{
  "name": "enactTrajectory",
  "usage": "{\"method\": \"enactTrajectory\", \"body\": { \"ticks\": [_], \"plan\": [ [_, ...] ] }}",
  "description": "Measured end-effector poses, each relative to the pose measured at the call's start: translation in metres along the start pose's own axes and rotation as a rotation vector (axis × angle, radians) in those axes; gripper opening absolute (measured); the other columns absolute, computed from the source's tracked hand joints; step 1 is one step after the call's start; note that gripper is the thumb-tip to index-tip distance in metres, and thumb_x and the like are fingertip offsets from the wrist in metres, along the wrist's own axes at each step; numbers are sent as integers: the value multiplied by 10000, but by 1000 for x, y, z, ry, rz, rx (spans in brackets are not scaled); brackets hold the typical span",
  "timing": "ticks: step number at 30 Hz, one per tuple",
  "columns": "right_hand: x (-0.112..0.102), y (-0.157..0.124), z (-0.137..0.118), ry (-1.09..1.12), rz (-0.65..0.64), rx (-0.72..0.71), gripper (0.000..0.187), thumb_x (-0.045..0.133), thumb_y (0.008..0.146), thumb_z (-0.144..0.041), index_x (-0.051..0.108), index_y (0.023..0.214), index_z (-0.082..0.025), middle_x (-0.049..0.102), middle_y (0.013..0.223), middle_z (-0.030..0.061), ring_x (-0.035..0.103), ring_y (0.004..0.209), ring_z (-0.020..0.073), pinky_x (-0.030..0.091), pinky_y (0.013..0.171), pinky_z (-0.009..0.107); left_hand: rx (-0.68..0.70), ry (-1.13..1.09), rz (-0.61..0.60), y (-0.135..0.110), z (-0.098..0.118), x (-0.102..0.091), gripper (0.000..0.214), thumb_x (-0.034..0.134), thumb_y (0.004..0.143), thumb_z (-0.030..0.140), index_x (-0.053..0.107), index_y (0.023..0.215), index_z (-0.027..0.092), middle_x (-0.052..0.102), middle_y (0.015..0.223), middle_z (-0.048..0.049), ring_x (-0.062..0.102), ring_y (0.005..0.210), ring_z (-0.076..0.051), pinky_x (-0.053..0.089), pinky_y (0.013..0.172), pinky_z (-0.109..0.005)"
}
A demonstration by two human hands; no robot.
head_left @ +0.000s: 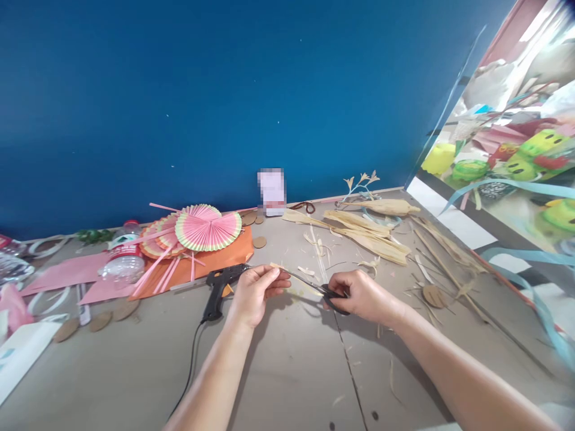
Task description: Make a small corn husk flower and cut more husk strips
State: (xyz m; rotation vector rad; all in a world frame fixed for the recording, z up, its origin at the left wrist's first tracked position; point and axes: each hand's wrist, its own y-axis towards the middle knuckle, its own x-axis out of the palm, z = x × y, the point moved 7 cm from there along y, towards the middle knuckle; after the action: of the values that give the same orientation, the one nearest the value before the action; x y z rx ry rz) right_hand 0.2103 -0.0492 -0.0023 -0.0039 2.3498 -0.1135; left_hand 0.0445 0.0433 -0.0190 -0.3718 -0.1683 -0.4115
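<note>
My right hand (pixel 359 294) is wrapped round the dark handles of a pair of scissors (pixel 331 293), whose blades reach left toward my other hand. Between the fingertips of my left hand (pixel 256 291) is pinched a thin strip of dried corn husk (pixel 276 265), mostly hidden by the fingers. The scissor tips are close to this strip; I cannot tell whether they touch it. Beside my left wrist lies a black hot glue gun (pixel 218 292) with its cord trailing toward me. Behind my right hand, several dried corn husks (pixel 372 237) are spread on the table.
Pink folded paper fans (pixel 209 227) lie on orange paper (pixel 245 243) at the left, near a plastic bottle (pixel 123 263). Round brown discs (pixel 433 296), husk scraps and long stalks litter the grey table (pixel 278 371). A blue wall (pixel 224 108) rises behind.
</note>
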Motion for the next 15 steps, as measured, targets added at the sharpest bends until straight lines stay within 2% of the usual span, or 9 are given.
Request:
{"method": "enactTrajectory", "body": {
  "ticks": [7,15],
  "plan": [
    [0,-1,-3,-56,9,-18,93,568,647,-235,502,608,-183,460,548,-47,369,506,81,277,479,187,74,173,-49,-3,1,6,189,622,668,294,639,708,110,670,687,-56,638,621,-153,461,531,-203],
    [3,0,1,-66,4,-32,113,556,662,-254,486,608,-184,444,539,-47,353,495,80,265,475,187,60,260,-56,-4,3,9,212,591,689,310,629,700,102,670,717,-78,637,645,-164,457,558,-222]
  ]
}}
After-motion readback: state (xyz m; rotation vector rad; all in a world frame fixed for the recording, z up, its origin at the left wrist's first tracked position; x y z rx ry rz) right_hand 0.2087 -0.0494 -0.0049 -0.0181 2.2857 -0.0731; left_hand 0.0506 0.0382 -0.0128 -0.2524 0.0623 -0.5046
